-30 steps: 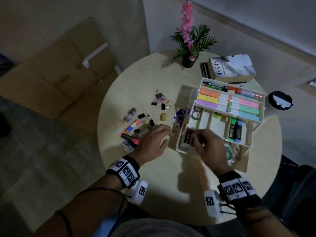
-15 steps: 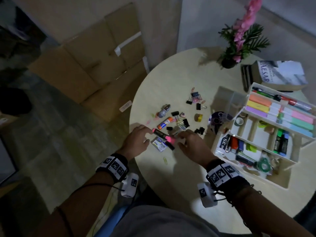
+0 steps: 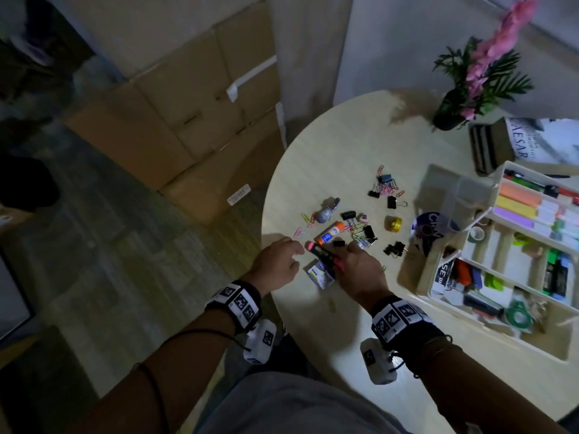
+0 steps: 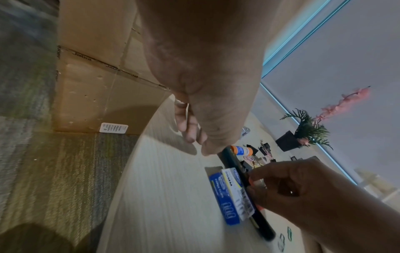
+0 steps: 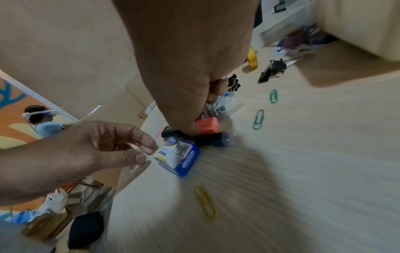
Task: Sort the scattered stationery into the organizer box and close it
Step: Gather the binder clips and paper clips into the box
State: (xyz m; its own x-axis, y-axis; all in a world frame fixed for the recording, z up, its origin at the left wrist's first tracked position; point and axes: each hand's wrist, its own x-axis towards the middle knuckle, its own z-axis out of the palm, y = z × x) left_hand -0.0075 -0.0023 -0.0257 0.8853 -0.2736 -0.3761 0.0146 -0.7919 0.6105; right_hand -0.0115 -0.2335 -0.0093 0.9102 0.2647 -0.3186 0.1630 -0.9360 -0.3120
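The cream organizer box stands open at the right of the round table, its trays full of markers and tape. Left of it lie scattered binder clips, a glue stick and a yellow tape roll. My right hand pinches a dark marker with pink ends that lies low over the table. A blue box of paper clips sits beside the marker. My left hand hovers by the marker's far end, fingers loosely curled and holding nothing.
A potted pink flower and a book stand at the back right. Loose paper clips lie near the table's front edge. Cardboard boxes are stacked on the floor to the left. A purple tape disc lies by the organizer.
My right hand left the organizer, crossed left to the scattered pile and took hold of the dark marker. My left hand stayed by the pile. The view swung left.
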